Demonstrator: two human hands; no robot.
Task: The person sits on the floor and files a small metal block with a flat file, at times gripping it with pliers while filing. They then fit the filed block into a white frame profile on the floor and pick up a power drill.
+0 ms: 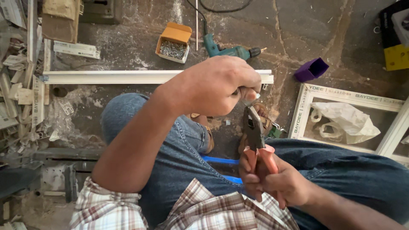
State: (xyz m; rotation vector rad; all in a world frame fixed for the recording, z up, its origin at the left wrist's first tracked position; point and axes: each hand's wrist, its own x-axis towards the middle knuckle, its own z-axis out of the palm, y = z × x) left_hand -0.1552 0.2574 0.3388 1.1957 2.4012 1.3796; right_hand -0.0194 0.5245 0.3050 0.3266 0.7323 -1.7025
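Your right hand is gripping the salmon-pink rubber-sleeved handles of a pair of dark steel pliers, fingers wrapped fully around them, with the tool's long axis running up and slightly left, away from your lap. Your left hand is sitting directly above the plier nose, curled tight over a small pale part pinched at the fingertips; its exact shape and material cannot be determined, as the hand is covering most of it. The plier tips are meeting that part just beneath your left fingers, so the left hand is the nearer of the two to the workpiece, with the right one well below, at the handle end. You are sitting in blue denim jeans and a plaid shirt over a rough, dusty stone floor. Beyond your left hand a long white plastic profile strip is lying crosswise. Farther out, an open orange cardboard box of metal screws is standing just beside a teal power drill. A purple square plastic cap and a white plastic window frame holding a crumpled white plastic bag are lying toward your right.
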